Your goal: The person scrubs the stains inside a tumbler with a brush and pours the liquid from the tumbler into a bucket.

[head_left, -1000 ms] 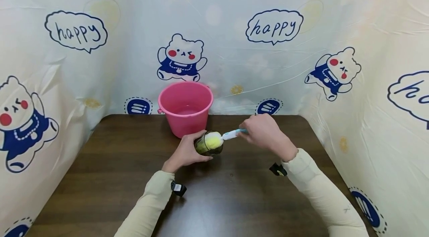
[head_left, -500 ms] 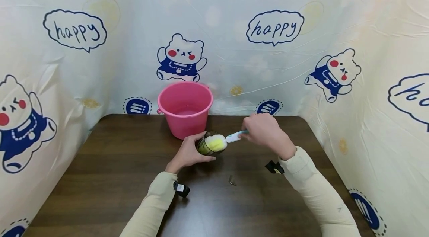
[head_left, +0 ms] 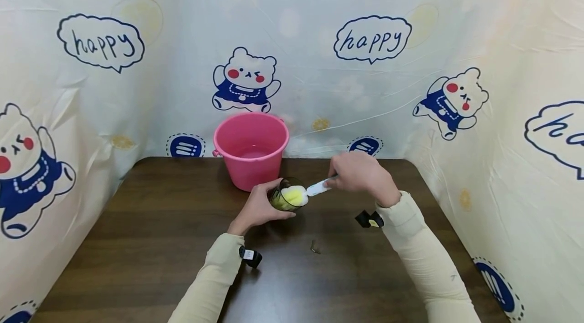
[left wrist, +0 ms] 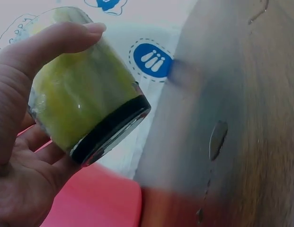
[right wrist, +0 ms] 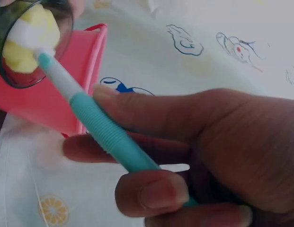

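Note:
My left hand [head_left: 259, 207] grips a dark-tinted clear glass [left wrist: 85, 90], tilted with its mouth toward my right hand [head_left: 360, 173]. A sponge brush is in my right hand, its turquoise and white handle [right wrist: 97, 118] held between thumb and fingers. The brush's yellow and white sponge head [right wrist: 31, 38] sits inside the glass. In the left wrist view the yellow sponge shows through the glass wall, above a thick dark base. Both hands are raised over the brown table [head_left: 137, 242], in front of the pink bucket.
A pink bucket [head_left: 251, 160] stands at the table's back edge, just behind the glass. A small wet spot [head_left: 315, 247] lies on the table in front of the hands. Pale printed curtains [head_left: 310, 84] hang around the back and sides.
Both hands have shifted slightly, the left a little to the right with the glass. The sponge brush stays in the glass. A wet spot has appeared on the table.

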A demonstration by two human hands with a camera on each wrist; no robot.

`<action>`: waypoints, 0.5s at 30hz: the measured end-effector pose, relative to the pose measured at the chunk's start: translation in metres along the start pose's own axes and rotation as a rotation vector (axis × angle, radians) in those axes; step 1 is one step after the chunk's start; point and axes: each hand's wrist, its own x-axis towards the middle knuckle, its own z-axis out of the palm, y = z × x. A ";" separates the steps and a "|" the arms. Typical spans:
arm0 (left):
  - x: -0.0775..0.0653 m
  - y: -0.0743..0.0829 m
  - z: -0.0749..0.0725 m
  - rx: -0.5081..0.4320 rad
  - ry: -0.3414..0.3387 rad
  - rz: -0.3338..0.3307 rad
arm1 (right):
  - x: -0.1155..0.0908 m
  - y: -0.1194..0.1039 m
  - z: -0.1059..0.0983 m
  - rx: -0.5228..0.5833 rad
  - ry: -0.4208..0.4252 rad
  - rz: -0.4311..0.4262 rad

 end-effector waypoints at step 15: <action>-0.001 0.000 -0.001 -0.047 0.007 -0.018 | -0.008 0.005 0.004 -0.006 0.152 0.054</action>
